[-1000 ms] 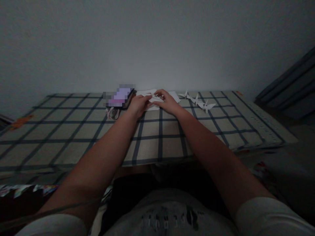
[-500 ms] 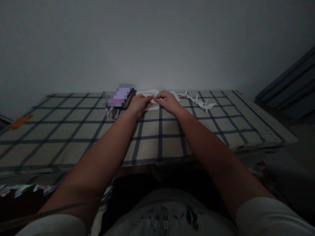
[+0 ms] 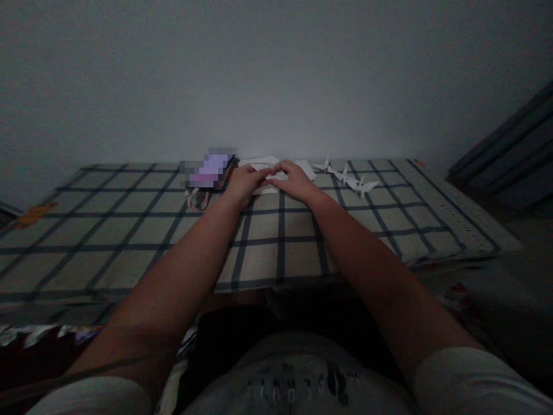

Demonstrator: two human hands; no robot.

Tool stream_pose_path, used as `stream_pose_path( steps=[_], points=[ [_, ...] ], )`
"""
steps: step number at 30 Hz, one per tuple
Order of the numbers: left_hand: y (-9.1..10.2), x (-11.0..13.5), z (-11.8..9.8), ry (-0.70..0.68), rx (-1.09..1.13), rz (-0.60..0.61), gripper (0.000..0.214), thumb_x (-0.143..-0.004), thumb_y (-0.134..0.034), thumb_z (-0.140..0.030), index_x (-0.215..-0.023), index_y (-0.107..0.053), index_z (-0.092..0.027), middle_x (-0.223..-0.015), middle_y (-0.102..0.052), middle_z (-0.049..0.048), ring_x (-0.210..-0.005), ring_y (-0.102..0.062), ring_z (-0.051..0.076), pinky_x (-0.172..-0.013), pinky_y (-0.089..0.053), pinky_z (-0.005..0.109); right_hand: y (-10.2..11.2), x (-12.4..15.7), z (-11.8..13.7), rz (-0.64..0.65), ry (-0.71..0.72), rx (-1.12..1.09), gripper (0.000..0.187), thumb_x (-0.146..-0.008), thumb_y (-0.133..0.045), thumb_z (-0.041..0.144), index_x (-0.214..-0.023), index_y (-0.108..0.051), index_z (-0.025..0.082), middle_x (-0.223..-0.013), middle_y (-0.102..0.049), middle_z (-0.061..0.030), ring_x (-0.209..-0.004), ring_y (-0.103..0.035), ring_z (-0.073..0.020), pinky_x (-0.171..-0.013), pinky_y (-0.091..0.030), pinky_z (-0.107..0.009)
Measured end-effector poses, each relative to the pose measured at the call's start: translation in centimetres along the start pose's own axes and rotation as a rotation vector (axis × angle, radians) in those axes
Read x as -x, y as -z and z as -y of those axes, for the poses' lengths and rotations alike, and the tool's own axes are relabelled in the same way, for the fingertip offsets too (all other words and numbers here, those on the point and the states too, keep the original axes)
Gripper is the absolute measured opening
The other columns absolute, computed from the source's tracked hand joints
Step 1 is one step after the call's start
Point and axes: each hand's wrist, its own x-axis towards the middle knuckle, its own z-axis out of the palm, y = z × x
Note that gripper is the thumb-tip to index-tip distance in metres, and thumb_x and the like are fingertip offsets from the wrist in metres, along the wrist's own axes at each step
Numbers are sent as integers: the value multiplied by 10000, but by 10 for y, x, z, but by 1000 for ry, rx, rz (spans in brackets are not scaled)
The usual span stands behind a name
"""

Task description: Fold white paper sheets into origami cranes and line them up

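My left hand (image 3: 246, 183) and my right hand (image 3: 294, 180) meet near the back of the table. Their fingertips are pinched together on a small piece of white paper (image 3: 269, 178), mostly covered by the fingers. White sheets of paper (image 3: 259, 161) lie behind and beneath the hands, and another white sheet (image 3: 306, 168) shows past the right hand. To the right of that sheet, white folded paper cranes (image 3: 363, 186) rest in a slanting row.
A phone (image 3: 211, 170) with a blurred-out screen lies left of my left hand, with a pale looped strap (image 3: 197, 199) in front of it. The table wears a checked cloth (image 3: 259, 253). A plain wall (image 3: 276, 80) rises behind; a dark striped fabric (image 3: 518, 150) hangs at the right.
The fingers of my right hand have shifted slightly, and its fingertips now sit closer against my left fingers. The phone, sheets and cranes stay where they were.
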Motion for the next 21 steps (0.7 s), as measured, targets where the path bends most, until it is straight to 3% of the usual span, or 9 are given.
stream_pose_path(
  steps=[4, 10, 13, 17, 21],
  points=[
    [1, -1, 2, -43, -68, 28, 325, -591, -876, -287, -820, -712, -124, -881, -744, 83, -825, -687, 174, -760, -546, 285, 0, 0, 1, -5, 3, 19, 133, -794, -686, 249, -892, -627, 182, -981, -655, -51, -975, -588, -194, -929, -429, -346],
    [0, 2, -1, -59, -75, -14, 277, -613, -850, -231, -812, -700, -110, -828, -730, 64, -730, -658, 133, -719, -524, 259, 0, -1, -1, -47, 35, 31, 128, -837, -688, 285, -878, -679, 164, -945, -662, -60, -922, -592, -185, -891, -439, -335],
    [-2, 4, -4, -33, -19, -56, 215, -639, -821, -180, -739, -640, -116, -758, -694, 34, -662, -627, 101, -701, -521, 242, 1, -3, -3, -53, 78, 20, 154, -868, -687, 331, -888, -714, 180, -951, -668, -62, -955, -595, -188, -925, -437, -342],
    [-3, 4, -6, 17, 92, -66, 286, -633, -823, -144, -678, -541, -143, -760, -680, 26, -698, -648, 100, -738, -537, 235, 1, -4, -5, -54, 95, -6, 126, -861, -710, 307, -906, -739, 193, -972, -657, -62, -997, -591, -193, -966, -437, -357],
    [-2, 1, -4, 20, 106, -34, 250, -644, -807, -146, -671, -559, -141, -731, -672, 21, -654, -626, 89, -689, -529, 215, -1, -5, -9, -55, 63, -1, 110, -863, -703, 295, -908, -748, 205, -1002, -623, -60, -1033, -575, -194, -983, -435, -364]
  ],
)
